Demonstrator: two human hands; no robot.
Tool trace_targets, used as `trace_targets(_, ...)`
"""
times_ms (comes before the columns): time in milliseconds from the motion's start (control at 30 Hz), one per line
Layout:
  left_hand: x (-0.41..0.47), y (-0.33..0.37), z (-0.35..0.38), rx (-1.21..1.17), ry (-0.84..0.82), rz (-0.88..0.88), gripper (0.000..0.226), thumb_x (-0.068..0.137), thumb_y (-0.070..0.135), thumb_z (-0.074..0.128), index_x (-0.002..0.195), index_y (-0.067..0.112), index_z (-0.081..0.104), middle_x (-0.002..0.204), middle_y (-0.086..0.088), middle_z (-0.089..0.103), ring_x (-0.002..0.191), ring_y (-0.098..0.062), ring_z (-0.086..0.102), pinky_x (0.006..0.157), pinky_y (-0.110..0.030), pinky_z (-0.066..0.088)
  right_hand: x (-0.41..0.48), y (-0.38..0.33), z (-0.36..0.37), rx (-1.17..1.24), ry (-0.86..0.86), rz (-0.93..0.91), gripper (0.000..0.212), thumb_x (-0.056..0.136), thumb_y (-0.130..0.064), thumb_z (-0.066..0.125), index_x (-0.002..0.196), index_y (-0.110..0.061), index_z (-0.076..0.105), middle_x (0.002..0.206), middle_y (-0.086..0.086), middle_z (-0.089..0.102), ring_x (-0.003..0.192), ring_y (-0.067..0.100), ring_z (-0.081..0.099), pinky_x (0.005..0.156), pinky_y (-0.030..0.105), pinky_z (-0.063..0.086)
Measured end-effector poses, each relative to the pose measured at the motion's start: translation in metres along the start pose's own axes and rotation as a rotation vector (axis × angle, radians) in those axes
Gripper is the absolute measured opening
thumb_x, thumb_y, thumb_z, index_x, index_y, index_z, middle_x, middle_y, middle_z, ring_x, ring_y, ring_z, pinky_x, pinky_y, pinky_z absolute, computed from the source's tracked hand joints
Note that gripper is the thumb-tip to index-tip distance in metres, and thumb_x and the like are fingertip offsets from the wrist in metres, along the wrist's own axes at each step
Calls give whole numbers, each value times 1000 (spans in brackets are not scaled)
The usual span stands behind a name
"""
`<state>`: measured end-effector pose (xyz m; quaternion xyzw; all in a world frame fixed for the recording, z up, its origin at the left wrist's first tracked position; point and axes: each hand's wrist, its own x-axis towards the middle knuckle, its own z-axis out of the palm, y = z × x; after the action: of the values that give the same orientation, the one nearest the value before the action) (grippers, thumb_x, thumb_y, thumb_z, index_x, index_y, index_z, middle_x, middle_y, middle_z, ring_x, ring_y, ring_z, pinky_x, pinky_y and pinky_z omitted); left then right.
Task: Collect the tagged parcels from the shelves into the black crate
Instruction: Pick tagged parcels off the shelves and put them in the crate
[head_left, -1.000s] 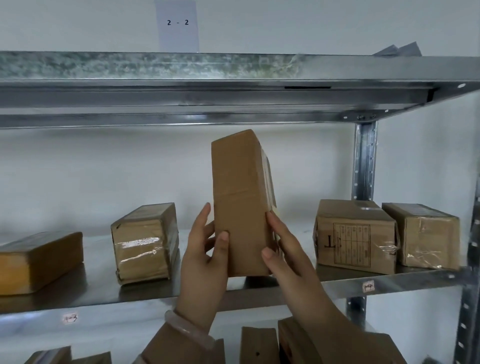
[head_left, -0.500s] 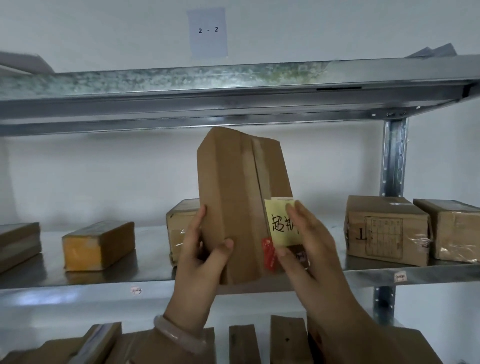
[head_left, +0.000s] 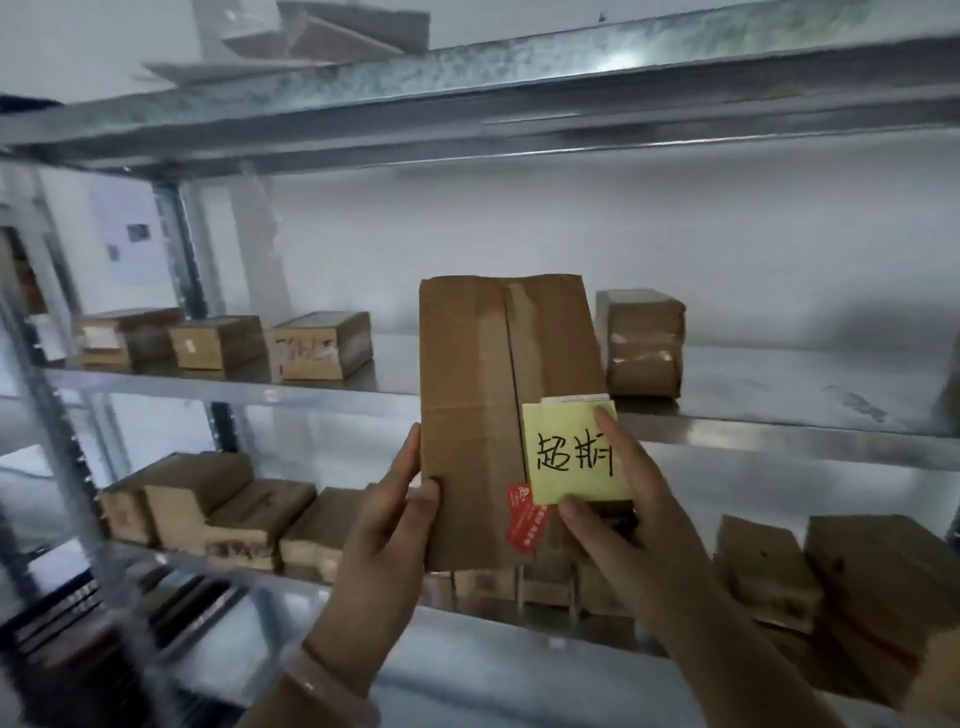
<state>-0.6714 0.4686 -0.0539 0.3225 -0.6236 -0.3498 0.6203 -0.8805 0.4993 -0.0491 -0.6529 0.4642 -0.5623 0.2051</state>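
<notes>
I hold a tall brown cardboard parcel (head_left: 470, 415) upright in front of the shelves. A yellow note with black handwriting (head_left: 571, 453) and a red sticker (head_left: 525, 517) sit on its lower right face. My left hand (head_left: 395, 514) grips the parcel's lower left edge, thumb on the front. My right hand (head_left: 618, 499) holds the lower right corner, thumb below the note and fingers along the note's right side. No black crate is in view.
A metal shelf board (head_left: 753, 384) carries a taped brown box (head_left: 641, 343) behind the parcel and several small boxes (head_left: 319, 345) to the left. The shelf below holds more boxes at left (head_left: 208, 506) and right (head_left: 831, 577). A steel upright (head_left: 176, 239) stands at left.
The parcel has been turned so its taped face with the yellow note faces me, and it is off the shelf. My view has swung left and tilted.
</notes>
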Motion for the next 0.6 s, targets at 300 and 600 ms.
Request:
trace_targets(300,-93,-4,-221,271,120,-187,44,87,44,47,129,59,43,125,46,46,121,13,46,99,-12,42,-58,-19,227,124,-268,77,74,79,-46,65,142,-50,25,123,-27,45,105,-15,50,72,9,51)
trace_targets(600,-148,-52,-376,580,246,-388,59,92,32,58,138,54,29,137,9,44,118,-3,52,95,-16,48,-72,-16,406,154,-608,155,75,80,-49,68,138,-60,21,134,-16,44,118,6,50,93,34,53)
